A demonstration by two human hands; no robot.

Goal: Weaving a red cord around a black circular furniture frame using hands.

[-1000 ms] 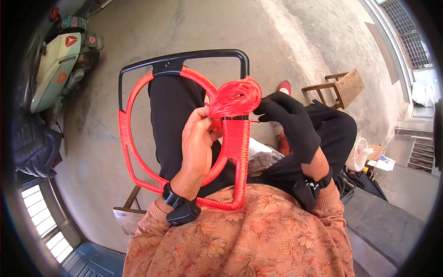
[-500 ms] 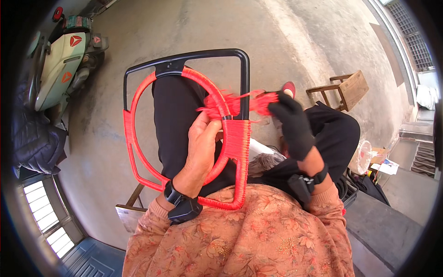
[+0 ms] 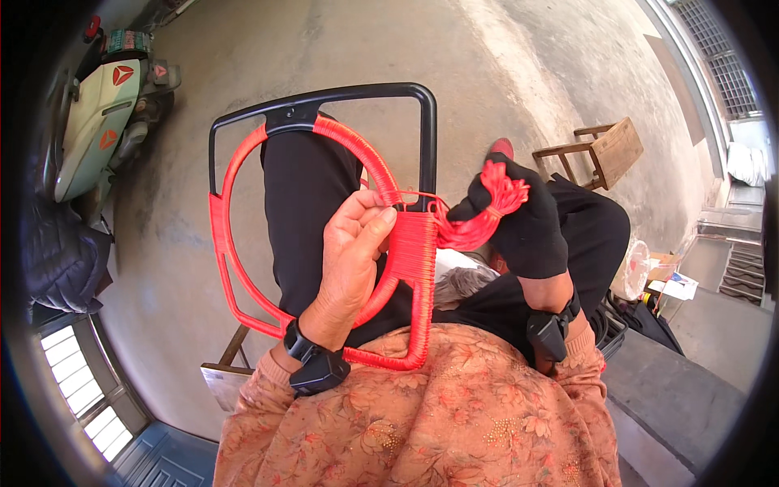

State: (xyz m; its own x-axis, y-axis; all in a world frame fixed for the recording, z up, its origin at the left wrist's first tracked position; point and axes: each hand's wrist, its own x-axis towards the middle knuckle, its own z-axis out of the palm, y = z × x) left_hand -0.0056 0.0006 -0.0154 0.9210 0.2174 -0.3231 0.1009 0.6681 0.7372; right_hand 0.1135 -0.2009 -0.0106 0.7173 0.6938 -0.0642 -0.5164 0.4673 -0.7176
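A black metal frame with a round ring inside it rests over my lap. Glossy red cord is wound tightly round most of the ring and the frame's lower parts, while its top bar and upper sides are bare black. My bare left hand pinches the ring's right side, thumb on top, at the upper end of the wide wrapped section. My right hand, in a black glove, grips a loose bundle of red cord. A strand runs from that bundle leftward across the frame to my left fingertips.
A low wooden stool is on the concrete floor at the far right. At the left stands a pale scooter beside a dark padded jacket. A grey ledge lies at my right, near a white round basket.
The cord bundle, stretched out and blurred across the ring and frame before, is now gathered at my right hand, outside the frame's right bar. My left hand keeps its hold.
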